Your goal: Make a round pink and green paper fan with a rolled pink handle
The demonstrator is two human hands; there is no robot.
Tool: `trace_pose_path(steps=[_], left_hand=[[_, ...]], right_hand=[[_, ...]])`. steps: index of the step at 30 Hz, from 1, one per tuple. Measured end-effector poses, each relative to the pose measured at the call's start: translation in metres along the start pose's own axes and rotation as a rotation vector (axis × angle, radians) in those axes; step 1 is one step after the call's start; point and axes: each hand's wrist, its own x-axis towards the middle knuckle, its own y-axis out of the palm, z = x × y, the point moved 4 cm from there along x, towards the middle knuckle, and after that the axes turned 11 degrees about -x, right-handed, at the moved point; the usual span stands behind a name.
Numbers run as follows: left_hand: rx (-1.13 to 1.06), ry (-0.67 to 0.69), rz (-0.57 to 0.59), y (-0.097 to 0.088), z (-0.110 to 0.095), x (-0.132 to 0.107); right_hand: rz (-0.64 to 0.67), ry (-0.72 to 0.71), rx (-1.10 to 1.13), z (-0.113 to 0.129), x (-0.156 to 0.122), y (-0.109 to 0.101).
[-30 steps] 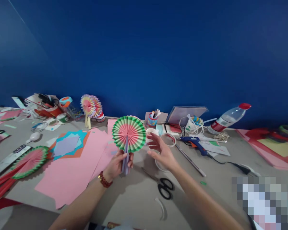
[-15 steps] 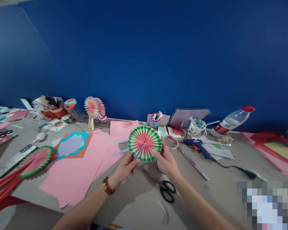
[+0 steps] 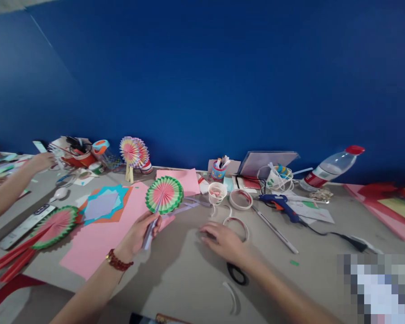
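My left hand (image 3: 143,231) is closed around the pale lilac paper handle (image 3: 150,229) of a pleated round paper fan (image 3: 164,195), pink in the middle with a green rim. The fan is held upright above the pink paper. Lower over the table is my right hand (image 3: 224,243), fingers stretched out and thumb apart, somewhat blurred. Beneath it lies a pair of scissors (image 3: 237,273); one black handle loop shows and the hand hides the blades. A tape roll (image 3: 245,229) lies just beyond this hand.
A second watermelon-coloured fan (image 3: 56,227) lies at left beside a phone (image 3: 23,227). Behind my right hand stand a paper cup (image 3: 218,193) and another tape roll (image 3: 241,199). A glue gun (image 3: 280,204) and bottle (image 3: 334,168) are at right. Another person's arm (image 3: 16,182) reaches in from the left.
My right hand has let go of the fan and come down over the scissors. My left hand has moved left with the fan. Another person's arm has appeared at the left.
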Motion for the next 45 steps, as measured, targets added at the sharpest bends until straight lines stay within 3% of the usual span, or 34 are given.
trace_pose_path(steps=[8,14,18,24,30,34,39,45], left_hand=[[0.01,-0.083,-0.045,-0.015,0.006,-0.001],[0.08,-0.146,-0.039,-0.002,0.026,0.002],[0.137,-0.106,-0.039,0.009,0.026,-0.001],[0.321,-0.049,-0.044,0.002,0.014,-0.007],[0.897,0.187,0.008,-0.007,-0.005,-0.012],[1.226,0.343,-0.136,-0.019,-0.033,-0.003],[1.207,0.538,-0.376,-0.044,-0.071,0.018],[1.132,0.547,-0.314,-0.048,-0.072,0.072]], right_hand=[[-0.164,-0.009,-0.107,-0.013,-0.008,-0.01],[-0.238,-0.084,-0.125,-0.018,-0.023,-0.016],[-0.242,-0.07,-0.157,-0.029,-0.032,-0.016],[-0.221,-0.059,-0.182,-0.031,-0.047,-0.016],[-0.049,-0.127,-0.269,-0.013,-0.071,-0.001],[-0.083,-0.129,-0.337,-0.012,-0.078,0.004],[-0.194,-0.1,-0.403,-0.024,-0.08,0.009],[-0.306,-0.069,-0.467,-0.03,-0.08,0.021]])
